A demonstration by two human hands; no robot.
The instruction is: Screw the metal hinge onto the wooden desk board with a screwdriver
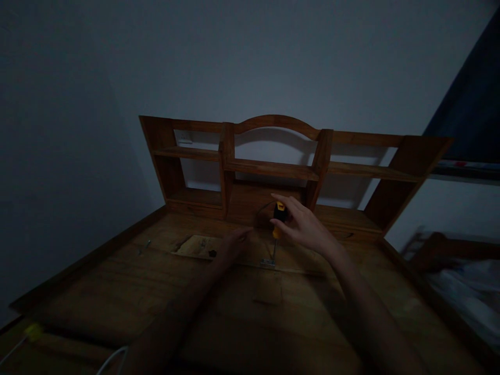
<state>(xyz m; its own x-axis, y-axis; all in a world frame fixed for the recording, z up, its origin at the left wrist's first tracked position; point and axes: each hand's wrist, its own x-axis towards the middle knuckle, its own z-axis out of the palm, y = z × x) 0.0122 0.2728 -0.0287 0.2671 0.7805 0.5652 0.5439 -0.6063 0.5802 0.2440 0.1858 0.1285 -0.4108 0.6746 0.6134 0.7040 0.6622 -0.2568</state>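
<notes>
My right hand [302,224] is closed around the handle of a yellow-and-black screwdriver [278,212]. The screwdriver stands nearly upright, its shaft pointing down to a small metal hinge [267,263] on the wooden desktop [304,323]. In the dim light, the tip appears to meet the hinge; the screw itself is too small to see. Left of the hinge, my left hand [234,244] hovers low over the wood with its fingers stretched forward and nothing visible in them. Beside it lies a pale patch [197,246] with small dark bits on it.
A wooden shelf unit [273,169] rises along the back against the wall. Left on the desktop is a small metallic piece [144,246]. A yellow object [33,331] with a white cord sits at the lower left. Bedding [469,291] and a dark curtain [469,104] are at right.
</notes>
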